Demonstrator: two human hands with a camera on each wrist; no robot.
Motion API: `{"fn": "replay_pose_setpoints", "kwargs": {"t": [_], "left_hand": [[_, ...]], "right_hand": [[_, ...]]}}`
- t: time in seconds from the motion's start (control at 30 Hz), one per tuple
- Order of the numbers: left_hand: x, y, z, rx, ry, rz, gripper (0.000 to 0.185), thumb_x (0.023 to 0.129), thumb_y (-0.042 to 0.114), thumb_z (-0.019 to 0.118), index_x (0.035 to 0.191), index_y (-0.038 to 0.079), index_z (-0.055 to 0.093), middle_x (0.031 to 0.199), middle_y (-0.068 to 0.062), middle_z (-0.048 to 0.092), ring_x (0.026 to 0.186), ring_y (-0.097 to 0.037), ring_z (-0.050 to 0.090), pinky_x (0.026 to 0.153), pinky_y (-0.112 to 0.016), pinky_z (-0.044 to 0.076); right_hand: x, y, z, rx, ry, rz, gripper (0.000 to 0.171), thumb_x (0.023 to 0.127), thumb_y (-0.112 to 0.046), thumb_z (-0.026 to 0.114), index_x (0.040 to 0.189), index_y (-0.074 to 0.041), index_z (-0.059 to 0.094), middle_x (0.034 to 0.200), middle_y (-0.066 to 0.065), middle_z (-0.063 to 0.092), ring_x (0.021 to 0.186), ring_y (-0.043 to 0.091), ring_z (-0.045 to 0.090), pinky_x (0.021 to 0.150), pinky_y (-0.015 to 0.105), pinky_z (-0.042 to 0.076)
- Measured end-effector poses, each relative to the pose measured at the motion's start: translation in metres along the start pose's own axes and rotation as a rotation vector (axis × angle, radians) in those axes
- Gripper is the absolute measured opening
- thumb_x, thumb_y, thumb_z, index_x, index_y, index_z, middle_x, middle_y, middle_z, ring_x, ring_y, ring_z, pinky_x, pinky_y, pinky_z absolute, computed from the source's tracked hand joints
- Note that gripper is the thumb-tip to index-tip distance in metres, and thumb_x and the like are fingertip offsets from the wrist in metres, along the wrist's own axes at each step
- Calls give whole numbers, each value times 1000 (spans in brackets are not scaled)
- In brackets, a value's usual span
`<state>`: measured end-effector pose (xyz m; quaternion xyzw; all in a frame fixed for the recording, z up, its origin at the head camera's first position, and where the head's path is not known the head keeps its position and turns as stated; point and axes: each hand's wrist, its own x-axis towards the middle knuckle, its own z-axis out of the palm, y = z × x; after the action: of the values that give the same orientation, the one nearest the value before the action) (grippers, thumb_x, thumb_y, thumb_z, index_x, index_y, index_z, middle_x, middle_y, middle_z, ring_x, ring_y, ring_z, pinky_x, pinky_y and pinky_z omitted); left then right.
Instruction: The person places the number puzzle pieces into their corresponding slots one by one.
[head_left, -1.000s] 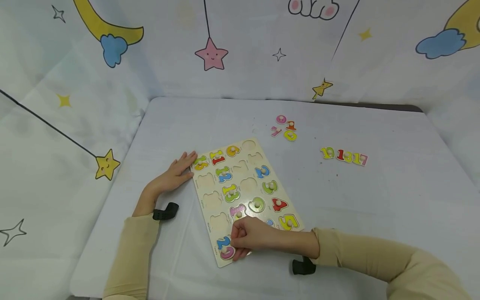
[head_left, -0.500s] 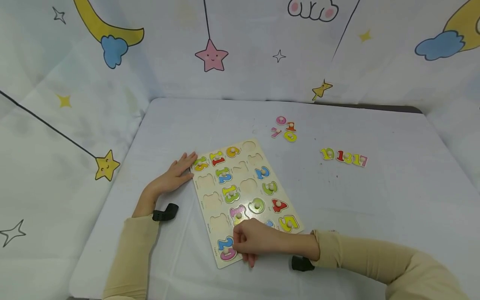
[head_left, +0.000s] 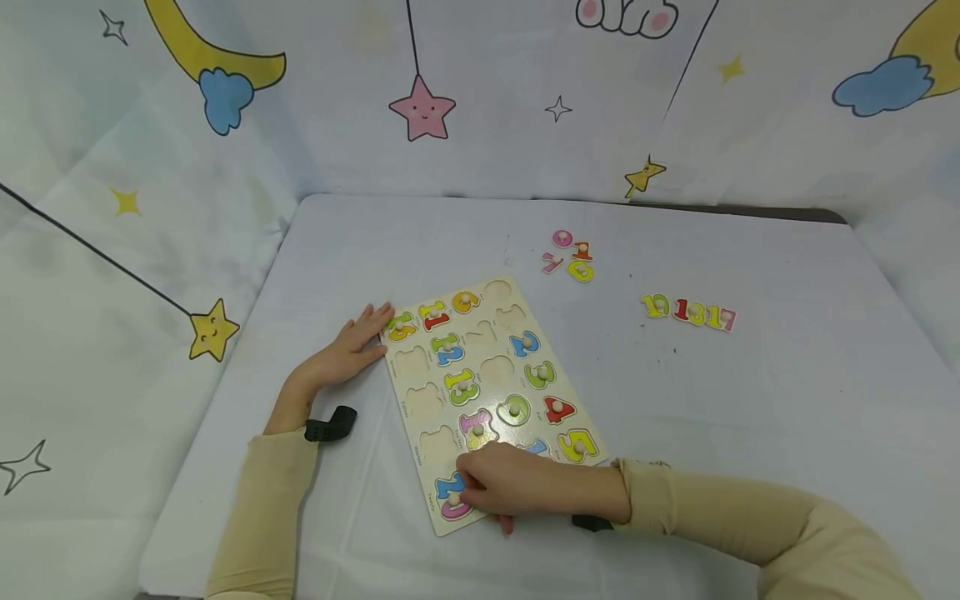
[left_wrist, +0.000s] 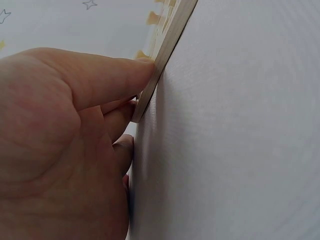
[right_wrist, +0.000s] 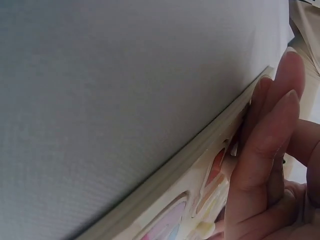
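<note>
A wooden number puzzle board lies at a slant on the table, partly filled with knobbed number pieces. My left hand rests at its far left corner with straight fingers; in the left wrist view the thumb touches the board's edge. My right hand is curled low over the near edge, fingertips right at the blue-and-pink number 20 piece, which sits in the near left corner. I cannot tell whether it pinches the knob. Below its fingers, an orange-red piece shows in the right wrist view.
Several loose pieces lie beyond the board, among them a yellow 0 and a pink 7. To the right, a 19, a 13 and a 17 stand in a row. A printed cloth hangs behind the table.
My right hand drew back slightly from the number 20 piece, then came over its right side, fingers curling more. The piece has turned slightly. My left hand has stayed still.
</note>
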<state>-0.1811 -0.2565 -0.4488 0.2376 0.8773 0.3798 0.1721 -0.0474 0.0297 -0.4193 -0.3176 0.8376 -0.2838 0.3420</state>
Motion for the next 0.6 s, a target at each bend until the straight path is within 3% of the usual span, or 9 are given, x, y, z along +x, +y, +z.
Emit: {"fn": "replay_pose_setpoints", "kwargs": {"t": [0.4, 0.6], "left_hand": [[0, -2, 0, 5, 4, 3, 61, 99, 14, 48, 149, 0, 15, 154, -16, 8, 139, -30, -6, 108, -48, -8], [0, -3, 1, 4, 11, 11, 62, 99, 15, 48, 149, 0, 15, 154, -16, 9, 139, -31, -6, 108, -48, -8]], "right_hand": [[-2, -8, 1, -112, 19, 7, 24, 92, -11, 59, 73, -16, 45, 48, -5, 46, 32, 3, 48, 39, 17, 40], [-2, 0, -3, -8, 1, -65, 21, 92, -11, 59, 75, -17, 49, 51, -9, 49, 35, 2, 51, 42, 17, 40]]}}
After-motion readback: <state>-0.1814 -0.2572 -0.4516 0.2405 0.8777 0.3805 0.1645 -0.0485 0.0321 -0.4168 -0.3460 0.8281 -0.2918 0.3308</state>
